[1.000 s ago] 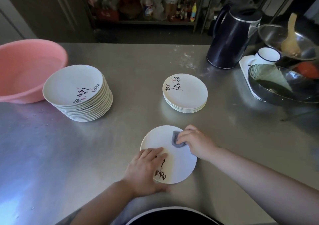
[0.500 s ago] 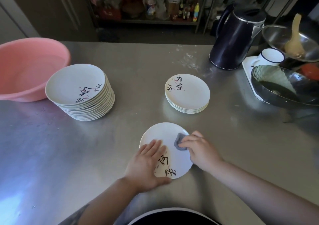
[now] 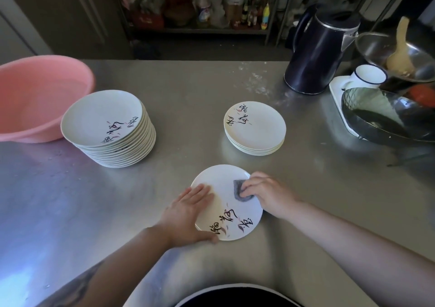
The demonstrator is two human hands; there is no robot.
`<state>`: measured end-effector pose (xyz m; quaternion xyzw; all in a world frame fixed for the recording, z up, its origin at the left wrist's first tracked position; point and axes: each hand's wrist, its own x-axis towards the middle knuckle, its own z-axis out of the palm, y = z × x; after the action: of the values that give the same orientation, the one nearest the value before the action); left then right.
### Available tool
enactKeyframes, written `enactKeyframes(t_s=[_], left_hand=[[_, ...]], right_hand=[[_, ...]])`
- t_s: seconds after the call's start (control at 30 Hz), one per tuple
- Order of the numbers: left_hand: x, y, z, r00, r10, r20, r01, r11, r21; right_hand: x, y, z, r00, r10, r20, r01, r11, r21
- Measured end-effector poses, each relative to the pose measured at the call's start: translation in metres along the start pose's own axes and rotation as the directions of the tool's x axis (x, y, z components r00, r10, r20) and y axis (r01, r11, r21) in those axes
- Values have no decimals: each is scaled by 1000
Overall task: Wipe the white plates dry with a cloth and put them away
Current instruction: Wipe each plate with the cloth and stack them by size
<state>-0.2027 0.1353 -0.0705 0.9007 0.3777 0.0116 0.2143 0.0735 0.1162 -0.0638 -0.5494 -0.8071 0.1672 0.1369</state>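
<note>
Two stacks on the counter (image 3: 211, 90): tall stack (image 3: 110, 130) left, short stack (image 3: 255, 130) beyond. One plate (image 3: 226, 203) in wiping: left hand (image 3: 188, 212) flat, steadying; right hand (image 3: 266, 195) gripping cloth (image 3: 240, 191). Next, likely: lift onto short stack.

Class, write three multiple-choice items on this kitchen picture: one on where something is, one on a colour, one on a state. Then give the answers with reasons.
1. Where is the taller plate stack?
A. beside the pink basin
B. against the kettle
C. on the shelf

2. What colour is the cloth?
A. yellow
B. grey
C. red

3. How does the left hand lie on the plate being wiped?
A. clenched in a fist
B. lifted clear
C. flat, fingers straight

Answers: 1 A, the stack stands next to the basin. 2 B, grey shows under the right hand. 3 C, the palm presses the plate's left part.
</note>
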Motion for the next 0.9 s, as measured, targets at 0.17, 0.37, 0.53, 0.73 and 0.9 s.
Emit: enactKeyframes(t_s=[0.17,0.37,0.53,0.73,0.9], left_hand=[[-5,14,5,992,-94,78,95,995,-7],[-11,35,20,976,-220,-4,219,972,-90],[-12,35,24,969,-244,-36,238,963,-126],[-11,32,20,979,-198,-58,194,979,-68],[-12,29,15,984,-162,-76,160,986,-38]], right_hand=[[-18,-20,11,978,93,-186,-106,993,-57],[-49,-72,27,964,151,-218,-171,982,-76],[-59,-86,34,970,138,-200,-151,987,-51],[-55,-77,41,966,74,-249,-104,989,-108],[-51,-73,33,970,-48,-240,3,982,-187]])
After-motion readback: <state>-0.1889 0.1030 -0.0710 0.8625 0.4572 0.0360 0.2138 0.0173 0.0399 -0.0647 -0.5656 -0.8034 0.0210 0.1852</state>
